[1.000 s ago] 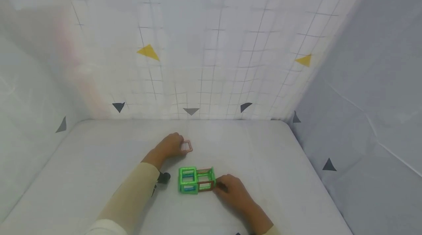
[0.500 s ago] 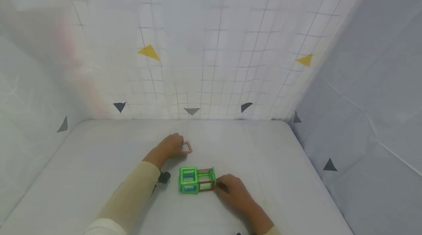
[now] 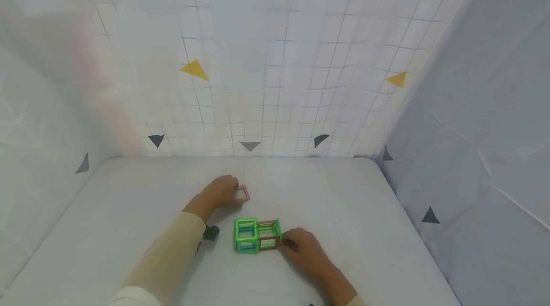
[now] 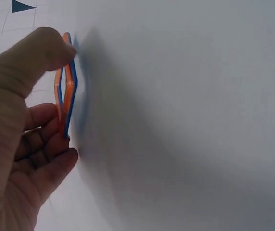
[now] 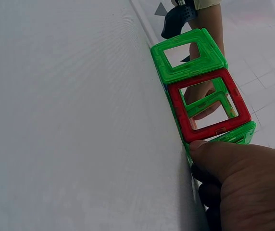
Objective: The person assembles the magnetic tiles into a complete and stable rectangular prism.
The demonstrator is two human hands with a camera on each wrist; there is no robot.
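My left hand [image 3: 221, 190] holds a square frame-shaped magnetic tile [image 4: 68, 103] between thumb and fingers, above the white table. In the left wrist view it looks orange with a blue layer along one side; whether that is one tile or two, I cannot tell. Nearer me lies a joined structure of magnetic tiles: a green cube with blue parts [image 3: 258, 244] on the left, and a red-sided section [image 5: 178, 113] on the right. The right hand [image 3: 307, 251] pinches the structure's right end, its thumb at the red tile's lower corner. Its other fingers are partly hidden.
The white table [image 3: 365, 229] stretches around both hands. A pale back wall [image 3: 266, 81] with grid lines and a grey side wall [image 3: 485, 120] enclose it. A black device [image 3: 210, 233] sits at the left wrist, close to the structure's left side.
The tile in my left hand has tilted slightly, and that hand has shifted a very little. The right hand and the green and red structure stay in place.
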